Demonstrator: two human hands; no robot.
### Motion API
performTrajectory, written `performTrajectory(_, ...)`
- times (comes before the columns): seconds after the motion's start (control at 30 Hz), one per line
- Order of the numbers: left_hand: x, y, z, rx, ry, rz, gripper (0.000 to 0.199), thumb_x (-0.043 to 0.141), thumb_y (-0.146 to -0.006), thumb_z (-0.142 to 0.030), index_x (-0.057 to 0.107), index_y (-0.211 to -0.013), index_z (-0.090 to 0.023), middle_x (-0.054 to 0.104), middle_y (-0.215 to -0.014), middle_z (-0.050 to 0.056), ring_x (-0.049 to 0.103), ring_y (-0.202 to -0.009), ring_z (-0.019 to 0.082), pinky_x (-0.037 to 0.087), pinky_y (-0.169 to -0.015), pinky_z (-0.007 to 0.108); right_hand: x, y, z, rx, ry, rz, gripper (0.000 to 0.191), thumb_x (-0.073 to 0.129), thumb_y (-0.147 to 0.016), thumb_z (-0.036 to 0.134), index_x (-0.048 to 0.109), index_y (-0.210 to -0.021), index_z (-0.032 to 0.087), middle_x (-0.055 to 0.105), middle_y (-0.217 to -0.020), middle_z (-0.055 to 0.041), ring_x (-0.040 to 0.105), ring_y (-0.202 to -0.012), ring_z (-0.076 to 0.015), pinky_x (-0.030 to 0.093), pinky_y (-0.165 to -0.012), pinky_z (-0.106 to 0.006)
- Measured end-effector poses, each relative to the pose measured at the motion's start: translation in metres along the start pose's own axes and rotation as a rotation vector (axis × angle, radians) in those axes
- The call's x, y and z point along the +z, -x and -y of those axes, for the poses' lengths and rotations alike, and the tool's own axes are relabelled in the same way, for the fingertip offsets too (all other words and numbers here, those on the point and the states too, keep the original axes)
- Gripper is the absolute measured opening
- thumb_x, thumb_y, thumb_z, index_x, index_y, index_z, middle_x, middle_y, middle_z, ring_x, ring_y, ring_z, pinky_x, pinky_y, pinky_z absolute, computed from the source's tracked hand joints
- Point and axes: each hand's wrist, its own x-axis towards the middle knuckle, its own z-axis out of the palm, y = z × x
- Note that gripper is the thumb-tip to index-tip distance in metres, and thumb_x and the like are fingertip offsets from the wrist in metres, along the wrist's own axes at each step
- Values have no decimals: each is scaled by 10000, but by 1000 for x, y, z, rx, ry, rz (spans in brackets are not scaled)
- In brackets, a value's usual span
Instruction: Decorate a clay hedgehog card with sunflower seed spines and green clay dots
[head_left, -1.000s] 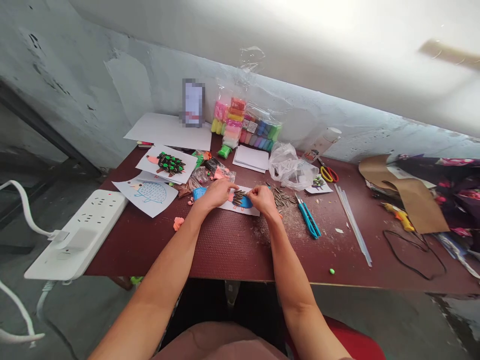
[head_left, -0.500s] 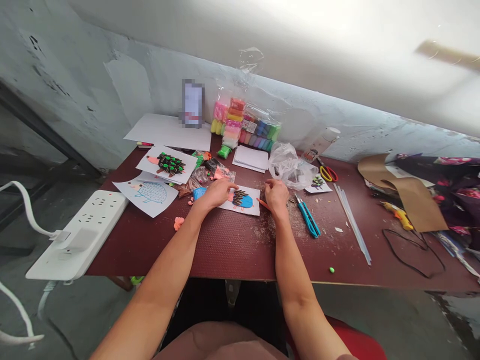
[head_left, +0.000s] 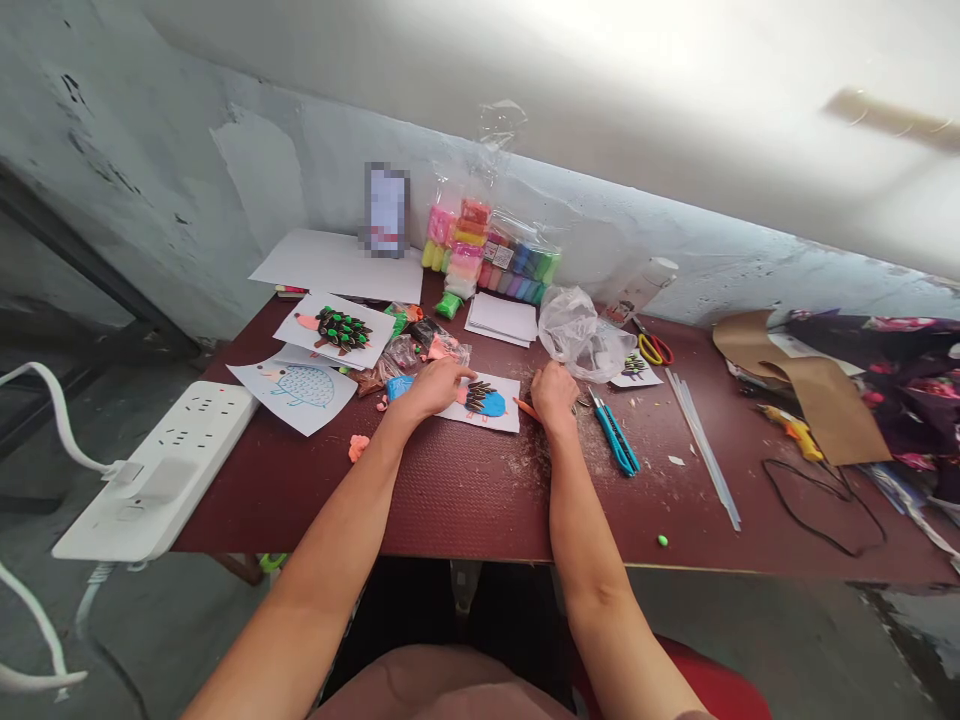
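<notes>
While the left hand lies flat on a white card, its fingers extended and released just beside a blue clay hedgehog, the right hand sits curled past the card's right edge on the maroon table. Its grip cannot be told; the curled fingers hide anything beneath. Dark seed spines likely want light, even pressure. An orange stick runs under that hand, its far end hidden.

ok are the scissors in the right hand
No, the scissors lie on the table to the right of the plastic bag, apart from the right hand.
</notes>
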Motion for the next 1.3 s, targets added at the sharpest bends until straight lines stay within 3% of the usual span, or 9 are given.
performTrajectory(0.17,0,0,0,0,-6,9,485,553,-968,-81,770,-1355,-277,736,-1379,92,628,-1390,258,501,-1156,344,-4,1,-3,41,-30,2,380,469,-1028,186,738,-1227,7,745,-1186,-319,745,-1134,-356,546,-920,-385)
performTrajectory(0.33,-1,1,0,18,0,-6,465,557,-969,-102,776,-1348,-261,729,-1394,109,631,-1380,275,522,-1125,350,-4,0,-17,-67,-356,-58,252,564,-894,222,789,-949,123,807,-995,-152,746,-951,-262,516,-841,-308)
performTrajectory(0.47,-1,0,1,29,0,-9,482,530,-959,-84,781,-1336,-250,759,-1304,105,691,-1266,252,539,-1086,335,2,4,-23,-168,-690,86,132,582,-769,219,704,-775,169,761,-778,-46,681,-748,-183,469,-703,-250)
performTrajectory(0.6,-1,0,1,36,-4,-21,475,523,-969,-86,788,-1323,-258,758,-1314,96,676,-1292,244,521,-1112,330,9,12,-22,-185,-814,250,76,599,-736,224,663,-739,182,730,-703,-19,636,-664,-151,439,-651,-227)
performTrajectory(0.7,-1,2,-1,24,-4,-14,486,504,-982,-79,784,-1333,-265,744,-1358,98,650,-1342,247,503,-1136,335,11,17,-19,-232,-784,277,123,603,-763,240,702,-758,167,752,-744,-35,622,-672,-142,430,-658,-227)
performTrajectory(1.0,-1,2,-3,19,-4,-18,485,517,-982,-76,787,-1331,-278,747,-1372,94,641,-1366,252,500,-1158,352,7,23,-10,-210,-422,110,206,647,-885,290,807,-859,162,782,-839,-55,647,-747,-164,399,-687,-255)
performTrajectory(1.3,0,1,0,25,10,-24,473,534,-970,-76,797,-1311,-273,771,-1292,92,675,-1305,253,520,-1138,354,5,27,0,-254,-250,165,262,586,-927,243,829,-881,155,770,-821,-68,629,-742,-165,365,-655,-253)
